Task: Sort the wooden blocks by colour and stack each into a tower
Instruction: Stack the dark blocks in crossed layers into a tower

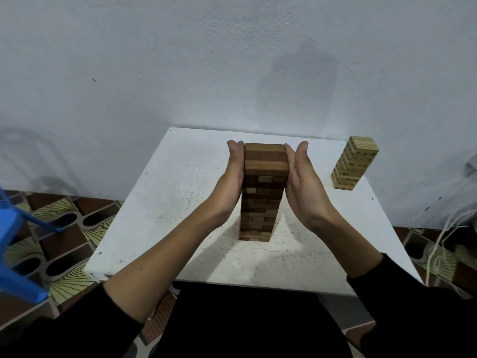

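A tall tower of dark brown wooden blocks [262,192] stands upright in the middle of the white table [165,202]. My left hand [232,174] lies flat against the tower's upper left side, fingers straight. On the opposite side my right hand [300,179] presses the upper right face with straight fingers. A shorter tower of light, pale wooden blocks [353,162] stands at the table's far right edge, apart from both hands.
A pale wall rises right behind the table. A blue plastic stool [18,244] stands on the patterned tile floor at the left. Loose white cords [444,244] hang at the right, beside the table's edge.
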The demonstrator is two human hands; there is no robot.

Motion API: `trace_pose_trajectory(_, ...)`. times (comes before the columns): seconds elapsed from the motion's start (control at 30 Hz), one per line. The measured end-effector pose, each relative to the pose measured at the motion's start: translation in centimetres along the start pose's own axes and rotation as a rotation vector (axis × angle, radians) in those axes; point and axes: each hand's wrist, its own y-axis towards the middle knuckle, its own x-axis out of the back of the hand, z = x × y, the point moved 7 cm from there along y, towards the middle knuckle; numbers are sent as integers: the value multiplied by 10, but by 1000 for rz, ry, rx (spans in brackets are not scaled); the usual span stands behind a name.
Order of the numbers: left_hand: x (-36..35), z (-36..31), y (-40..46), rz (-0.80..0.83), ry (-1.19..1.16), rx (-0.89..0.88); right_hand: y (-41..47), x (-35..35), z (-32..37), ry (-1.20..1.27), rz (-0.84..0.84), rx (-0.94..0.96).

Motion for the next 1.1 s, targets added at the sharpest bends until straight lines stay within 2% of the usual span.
trace_pose_trajectory(0.33, 10, 17, 10, 58, -49, 51, 3, 9, -2, 7, 14, 10)
trace_pose_trajectory(0.43, 23, 28, 15, -40, -108, 57, 4, 23, -4, 30, -70, -16)
trace_pose_trajectory(0.57, 32, 57, 11, -99, -381, 108, -4, 43, -25, 67, -198, -39)
trace_pose_trajectory(0.67, 40, 93, 7, -138, -374, 184, -11, 52, -61, 0, -240, -145)
trace_pose_trajectory(0.77, 44, 125, -2, -173, -341, 240, -16, 58, -98, -263, -167, -265)
trace_pose_trajectory(0.9, 45, 159, -12, -141, -403, 332, -21, 52, -129, -443, 29, -351)
trace_pose_trajectory(0.97, 43, 166, -13, -48, -203, 344, -22, 46, -133, -502, 115, -343)
trace_pose_trajectory(1.03, 38, 164, -12, 85, 129, 277, -20, 38, -130, -564, 175, -322)
trace_pose_trajectory(1.1, 33, 160, -8, 171, 316, 246, -17, 32, -129, -634, 218, -308)
